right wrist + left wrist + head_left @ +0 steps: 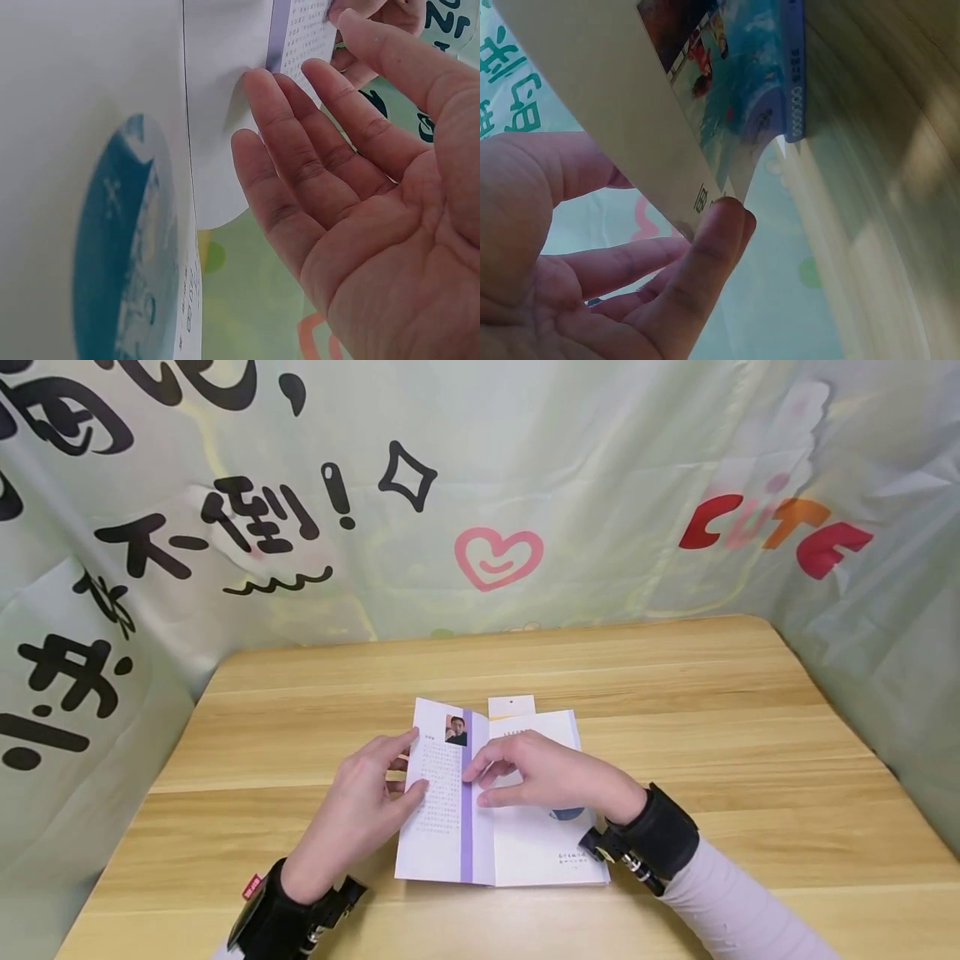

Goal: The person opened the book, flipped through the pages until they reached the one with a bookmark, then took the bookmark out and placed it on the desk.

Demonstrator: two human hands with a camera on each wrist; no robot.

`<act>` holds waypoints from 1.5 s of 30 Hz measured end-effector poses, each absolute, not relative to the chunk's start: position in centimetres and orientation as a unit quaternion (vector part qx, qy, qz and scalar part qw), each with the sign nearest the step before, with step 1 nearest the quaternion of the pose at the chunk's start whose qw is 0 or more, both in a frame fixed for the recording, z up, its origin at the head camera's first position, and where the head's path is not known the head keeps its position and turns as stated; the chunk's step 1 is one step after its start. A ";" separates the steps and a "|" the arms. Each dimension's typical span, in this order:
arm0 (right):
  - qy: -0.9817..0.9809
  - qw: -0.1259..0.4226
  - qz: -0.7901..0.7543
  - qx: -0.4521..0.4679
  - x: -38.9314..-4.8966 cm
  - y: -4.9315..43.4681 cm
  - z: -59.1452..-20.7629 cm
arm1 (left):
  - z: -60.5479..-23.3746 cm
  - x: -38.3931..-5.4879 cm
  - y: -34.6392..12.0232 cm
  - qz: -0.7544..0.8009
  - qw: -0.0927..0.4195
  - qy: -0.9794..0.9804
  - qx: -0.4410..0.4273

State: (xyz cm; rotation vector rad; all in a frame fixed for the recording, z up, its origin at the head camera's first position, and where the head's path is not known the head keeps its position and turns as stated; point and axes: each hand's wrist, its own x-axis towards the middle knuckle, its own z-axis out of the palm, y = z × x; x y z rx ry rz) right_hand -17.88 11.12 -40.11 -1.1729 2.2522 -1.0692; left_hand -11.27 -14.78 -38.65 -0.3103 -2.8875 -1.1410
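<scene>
An open book (532,856) lies on the table, its cover flap (435,856) spread to the left with a purple stripe, small printed text and a portrait photo. My left hand (367,789) grips the flap's outer edge, thumb on the printed side. In the left wrist view, the outside of the cover (592,75) shows a colourful picture, and fingers lie against its edge. My right hand (543,768) is over the inner fold, its fingers loosely extended; in the right wrist view, fingertips rest at or close to the flap near the stripe. A blue oval picture (124,247) is on the right page.
A small white card (512,705) sticks out beyond the book's top edge. The wooden table (750,735) stretches around the book. Behind it hangs a pale printed curtain (615,468) with lettering and a pink heart. Both wrists wear black camera straps (663,831).
</scene>
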 end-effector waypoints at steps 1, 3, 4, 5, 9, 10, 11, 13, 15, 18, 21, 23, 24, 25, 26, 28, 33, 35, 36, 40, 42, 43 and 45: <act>0.802 0.192 -0.379 -0.419 -17.8 11.1 -40.1 | -38.7 -11.3 -14.8 -0.361 0.010 -0.927 -0.102; 0.802 0.191 -0.377 -0.422 -17.8 11.1 -40.1 | -38.9 -11.3 -14.8 -0.349 0.011 -0.931 -0.106; 0.802 0.191 -0.376 -0.423 -17.8 11.1 -40.1 | -39.0 -11.3 -14.9 -0.341 0.013 -0.934 -0.108; 0.802 0.192 -0.374 -0.424 -17.8 11.1 -40.1 | -39.2 -11.3 -14.9 -0.332 0.015 -0.937 -0.110; 0.805 0.194 -0.366 -0.425 -17.7 11.0 -40.1 | -39.6 -11.4 -14.9 -0.292 0.036 -0.948 -0.125; 0.805 0.195 -0.364 -0.425 -17.7 11.0 -40.1 | -39.7 -11.4 -14.9 -0.281 0.044 -0.950 -0.130; 0.806 0.195 -0.362 -0.426 -17.7 11.0 -40.2 | -39.8 -11.4 -14.9 -0.272 0.050 -0.951 -0.135; 0.808 0.199 -0.358 -0.423 -17.6 10.9 -40.2 | -40.0 -11.4 -14.9 -0.258 0.057 -0.954 -0.145; 0.809 0.202 -0.356 -0.422 -17.6 10.9 -40.1 | -40.1 -11.4 -14.8 -0.249 0.053 -0.955 -0.150; 0.810 0.205 -0.355 -0.420 -17.5 10.8 -40.1 | -40.4 -11.3 -14.7 -0.237 0.036 -0.958 -0.158; 0.808 0.204 -0.353 -0.425 -17.4 10.8 -40.2 | -40.5 -11.2 -14.5 -0.228 0.016 -0.959 -0.165; 0.809 0.205 -0.352 -0.425 -17.4 10.8 -40.3 | -40.6 -11.2 -14.4 -0.228 0.000 -0.959 -0.167; 0.808 0.204 -0.351 -0.426 -17.4 10.7 -40.3 | -40.7 -11.2 -14.3 -0.230 -0.010 -0.959 -0.166; 0.808 0.202 -0.349 -0.429 -17.4 10.7 -40.3 | -40.7 -11.2 -14.2 -0.231 -0.019 -0.959 -0.165; 0.808 0.201 -0.349 -0.430 -17.4 10.7 -40.3 | -40.8 -11.2 -14.2 -0.233 -0.028 -0.958 -0.164; 0.807 0.199 -0.349 -0.432 -17.4 10.7 -40.4 | -41.0 -11.2 -14.2 -0.237 -0.041 -0.957 -0.164; 0.806 0.200 -0.350 -0.433 -17.4 10.7 -40.4 | -41.5 -11.3 -14.2 -0.236 -0.055 -0.955 -0.172; 0.808 0.197 -0.347 -0.433 -17.5 10.8 -40.3 | -41.7 -11.3 -14.2 -0.234 -0.059 -0.954 -0.176; 0.811 0.197 -0.345 -0.430 -17.5 10.9 -40.3 | -41.8 -11.3 -14.3 -0.234 -0.062 -0.954 -0.178; 0.825 0.187 -0.334 -0.416 -17.8 11.4 -40.1 | -42.0 -11.4 -14.3 -0.234 -0.076 -0.952 -0.180; 0.834 0.186 -0.329 -0.403 -18.0 11.7 -40.0 | -42.1 -11.5 -14.4 -0.235 -0.082 -0.952 -0.179; 0.838 0.181 -0.325 -0.400 -18.2 11.8 -40.0 | -42.1 -11.5 -14.4 -0.235 -0.084 -0.952 -0.178; 0.847 0.172 -0.318 -0.391 -18.4 12.2 -39.9 | -42.2 -11.6 -14.4 -0.235 -0.088 -0.951 -0.178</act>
